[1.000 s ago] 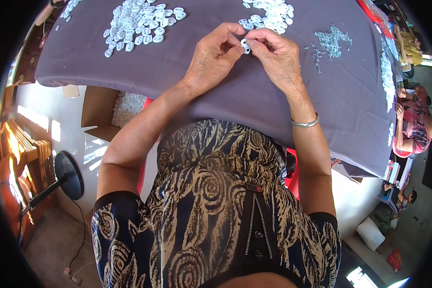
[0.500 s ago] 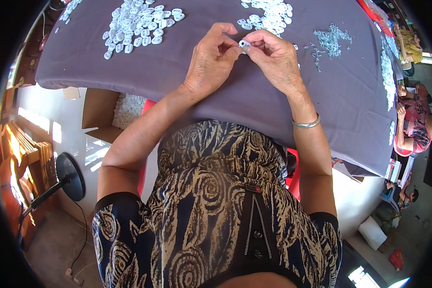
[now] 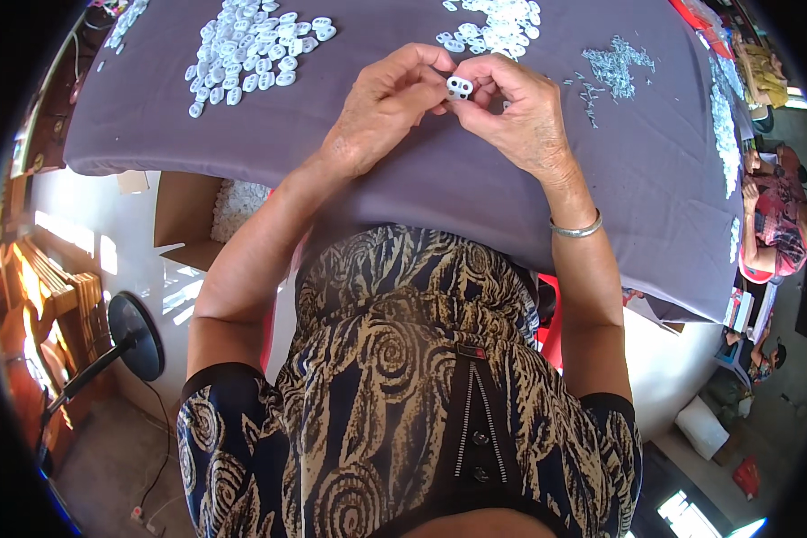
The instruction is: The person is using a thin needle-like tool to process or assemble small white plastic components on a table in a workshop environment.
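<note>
Both of my hands meet over the purple-grey tablecloth (image 3: pixel 475 188) and pinch one small white plastic piece (image 3: pixel 459 87) with two holes. My left hand (image 3: pixel 381 112) grips it from the left with thumb and fingertips. My right hand (image 3: pixel 520 117) holds its right side, a silver bangle on that wrist. A heap of similar white pieces (image 3: pixel 247 49) lies to the far left, and another heap (image 3: pixel 502 18) lies just beyond my hands. A scatter of tiny pale metal bits (image 3: pixel 614 65) rests to the right.
A cardboard box (image 3: pixel 211 220) with white pieces stands under the table's left edge. A black floor fan (image 3: pixel 121 345) stands on the floor at left. A seated person in red (image 3: pixel 776 233) is at the right.
Both hands stay together on the small white piece, with only slight finger shifts. The heaps have not moved.
</note>
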`<state>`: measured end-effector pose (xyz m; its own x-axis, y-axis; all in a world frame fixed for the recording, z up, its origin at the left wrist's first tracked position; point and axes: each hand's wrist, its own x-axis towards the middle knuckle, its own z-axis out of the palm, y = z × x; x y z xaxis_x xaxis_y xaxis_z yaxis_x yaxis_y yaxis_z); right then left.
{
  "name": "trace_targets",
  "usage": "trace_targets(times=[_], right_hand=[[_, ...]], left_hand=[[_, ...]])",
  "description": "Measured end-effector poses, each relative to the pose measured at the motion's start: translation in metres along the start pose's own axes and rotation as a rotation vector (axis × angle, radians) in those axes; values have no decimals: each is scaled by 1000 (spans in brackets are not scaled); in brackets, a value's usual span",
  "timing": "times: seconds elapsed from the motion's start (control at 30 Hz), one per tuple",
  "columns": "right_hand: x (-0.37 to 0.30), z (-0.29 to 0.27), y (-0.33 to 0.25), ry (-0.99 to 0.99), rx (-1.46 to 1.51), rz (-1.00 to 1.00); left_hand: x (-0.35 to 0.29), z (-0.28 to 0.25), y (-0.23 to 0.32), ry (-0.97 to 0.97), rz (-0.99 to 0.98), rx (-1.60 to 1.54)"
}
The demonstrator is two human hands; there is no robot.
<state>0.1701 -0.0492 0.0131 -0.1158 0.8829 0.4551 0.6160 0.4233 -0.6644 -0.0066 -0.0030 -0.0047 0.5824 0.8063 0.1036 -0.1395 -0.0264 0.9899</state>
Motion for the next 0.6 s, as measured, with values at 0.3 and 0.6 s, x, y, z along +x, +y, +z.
trace_targets(times=[0.3, 0.6], right_hand=[[-1, 2, 2, -17, -55, -92], [-2, 6, 2, -11, -80, -109]], left_hand=[[4, 3, -1, 9, 5, 31], [2, 5, -13, 60, 108, 77]])
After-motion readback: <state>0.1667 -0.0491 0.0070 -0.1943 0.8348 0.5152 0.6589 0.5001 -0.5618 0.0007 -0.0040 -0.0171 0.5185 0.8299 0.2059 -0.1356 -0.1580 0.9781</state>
